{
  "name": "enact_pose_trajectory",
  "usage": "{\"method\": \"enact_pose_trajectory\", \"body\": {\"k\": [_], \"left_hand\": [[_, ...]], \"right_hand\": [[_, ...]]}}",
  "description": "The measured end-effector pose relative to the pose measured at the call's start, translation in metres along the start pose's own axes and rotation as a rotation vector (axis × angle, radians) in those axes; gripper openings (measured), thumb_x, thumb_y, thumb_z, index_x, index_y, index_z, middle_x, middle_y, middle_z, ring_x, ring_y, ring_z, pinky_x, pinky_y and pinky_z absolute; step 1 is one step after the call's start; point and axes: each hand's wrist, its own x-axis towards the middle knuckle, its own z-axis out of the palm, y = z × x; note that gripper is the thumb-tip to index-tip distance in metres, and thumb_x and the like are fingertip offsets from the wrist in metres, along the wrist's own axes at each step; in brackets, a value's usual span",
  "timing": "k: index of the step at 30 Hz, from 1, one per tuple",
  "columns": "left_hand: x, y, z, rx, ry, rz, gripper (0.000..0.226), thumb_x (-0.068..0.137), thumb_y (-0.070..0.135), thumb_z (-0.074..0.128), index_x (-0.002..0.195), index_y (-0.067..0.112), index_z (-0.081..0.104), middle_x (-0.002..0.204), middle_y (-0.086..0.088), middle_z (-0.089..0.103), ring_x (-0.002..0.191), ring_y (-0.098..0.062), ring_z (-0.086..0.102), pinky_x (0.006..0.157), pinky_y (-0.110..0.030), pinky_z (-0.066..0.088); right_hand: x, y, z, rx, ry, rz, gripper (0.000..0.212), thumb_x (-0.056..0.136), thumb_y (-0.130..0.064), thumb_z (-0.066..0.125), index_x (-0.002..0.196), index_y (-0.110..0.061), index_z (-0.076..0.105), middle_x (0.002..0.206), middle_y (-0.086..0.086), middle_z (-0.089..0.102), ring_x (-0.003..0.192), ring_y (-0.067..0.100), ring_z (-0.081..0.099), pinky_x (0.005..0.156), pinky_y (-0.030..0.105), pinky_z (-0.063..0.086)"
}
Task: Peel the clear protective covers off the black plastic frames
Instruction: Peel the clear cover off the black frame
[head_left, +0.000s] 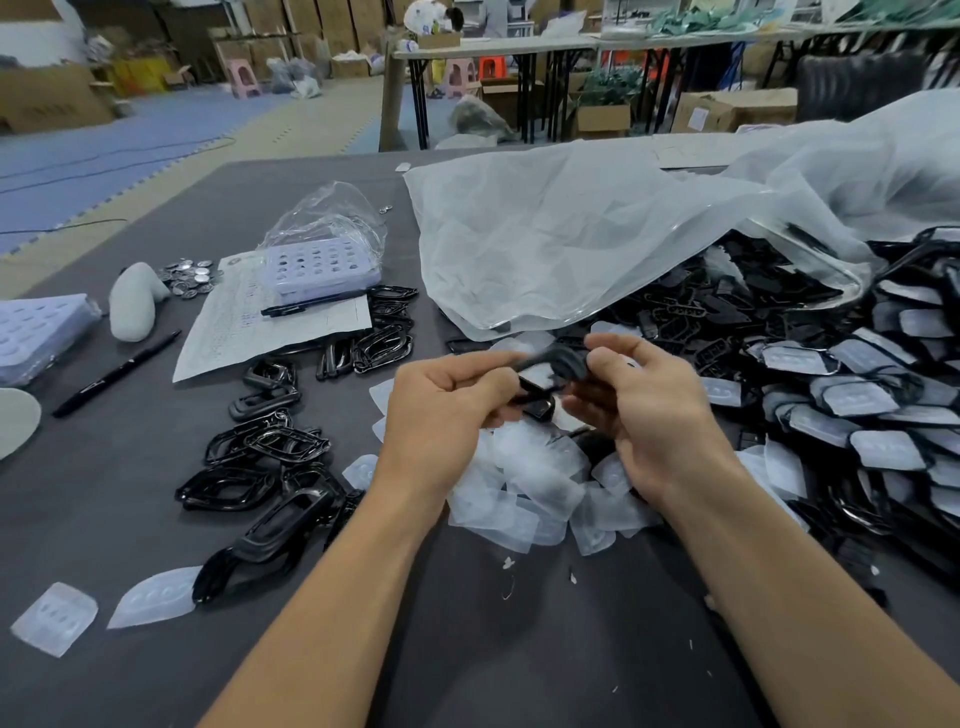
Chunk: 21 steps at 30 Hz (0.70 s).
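Closest, on the dark grey surface (467, 649), two clear covers (150, 597) lie flat at the left, well apart from the hands. A bit farther in, the left hand (441, 410) and the right hand (644, 415) are close together above the surface. Both have their fingers curled, and each pinches one end of a black frame (550, 369) held between them. The frame is blurry, so I cannot tell if a cover is on it. Right under the hands sits a heap of peeled clear covers (530, 483).

To the left of the hands lie bare black frames (265, 447) in loose bunches. To the right is a big pile of covered frames (857, 415), black with cloudy tops.

Farther left, a black marker (117, 374) lies beside a sheet of paper (270, 322). A pale purple tray (322, 270) and a pen (301, 308) rest on the paper. Small shiny round discs (189, 278) are near its far corner.

Behind the hands, a large clear plastic bag (597, 234) drapes over more black frames.

Far back stand long tables (493, 49), cardboard boxes (737, 106) and a pink stool (244, 78).
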Motion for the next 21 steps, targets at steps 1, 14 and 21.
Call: {"method": "enact_pose_trajectory", "body": {"k": [1, 14, 21], "left_hand": [[0.001, 0.000, -0.004, 0.005, -0.071, -0.012, 0.025, 0.089, -0.001, 0.073, 0.089, 0.021, 0.085, 0.081, -0.005, 0.080, 0.064, -0.011, 0.068, 0.066, -0.021, 0.057], [0.006, -0.007, -0.012, 0.056, -0.116, 0.088, 0.033, 0.073, -0.014, 0.083, 0.081, 0.018, 0.085, 0.080, -0.008, 0.080, 0.070, -0.012, 0.076, 0.067, -0.017, 0.057], [0.009, -0.013, -0.015, 0.162, 0.038, 0.140, 0.027, 0.070, 0.004, 0.090, 0.084, 0.026, 0.085, 0.078, -0.001, 0.080, 0.075, -0.020, 0.079, 0.074, -0.031, 0.061]], "right_hand": [[0.001, 0.000, -0.002, -0.063, 0.012, -0.017, 0.013, 0.098, 0.002, 0.060, 0.103, -0.010, 0.060, 0.071, 0.008, 0.069, 0.054, 0.017, 0.066, 0.052, 0.027, 0.057], [-0.013, 0.001, 0.002, -0.586, -0.341, -0.152, 0.039, 0.098, 0.000, 0.057, 0.086, -0.025, 0.084, 0.083, 0.007, 0.079, 0.071, 0.014, 0.069, 0.064, 0.025, 0.054], [-0.012, -0.003, -0.003, -0.485, -0.483, -0.005, 0.020, 0.094, -0.017, 0.064, 0.095, -0.016, 0.084, 0.090, 0.007, 0.077, 0.080, 0.015, 0.063, 0.072, 0.028, 0.049]]}}
